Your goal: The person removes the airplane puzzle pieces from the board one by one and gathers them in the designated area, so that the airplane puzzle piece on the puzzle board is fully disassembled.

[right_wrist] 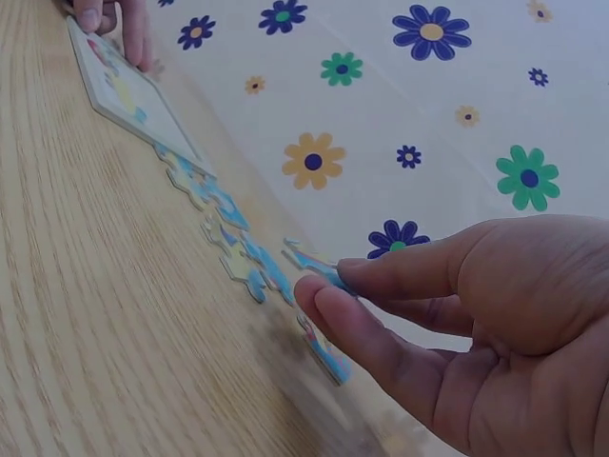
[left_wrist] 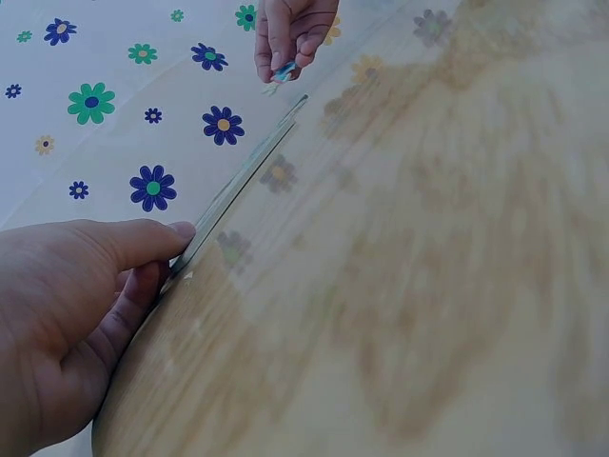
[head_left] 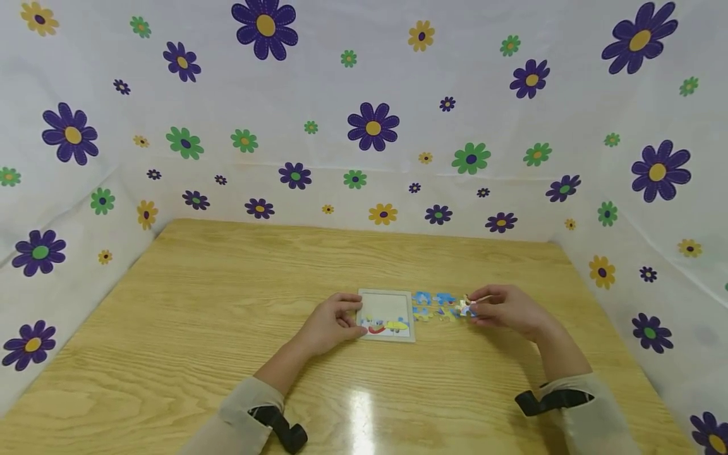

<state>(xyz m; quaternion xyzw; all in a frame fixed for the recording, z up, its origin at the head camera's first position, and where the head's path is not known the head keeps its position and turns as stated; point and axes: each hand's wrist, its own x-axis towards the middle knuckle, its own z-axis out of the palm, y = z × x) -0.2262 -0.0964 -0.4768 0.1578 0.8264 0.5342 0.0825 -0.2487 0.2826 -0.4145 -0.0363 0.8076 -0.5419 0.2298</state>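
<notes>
A square jigsaw tray (head_left: 387, 306) with a pale rim lies on the table, picture pieces (head_left: 392, 326) fitted along its near side. My left hand (head_left: 330, 325) holds the tray's left edge between thumb and fingers, as the left wrist view also shows. Right of the tray, my right hand (head_left: 506, 309) pinches a jigsaw piece (right_wrist: 319, 267) between thumb and fingertips, raised off the tabletop. Several loose blue and yellow pieces (head_left: 445, 299) lie in two rows between tray and right hand. One more piece (right_wrist: 324, 350) shows beneath the right fingers in the right wrist view.
The wood-grain table (head_left: 227, 272) extends around the tray on all sides. A white cloth with printed flowers (head_left: 318, 88) hangs behind it and at both sides. Black straps (head_left: 279, 426) sit on the sleeves at both wrists.
</notes>
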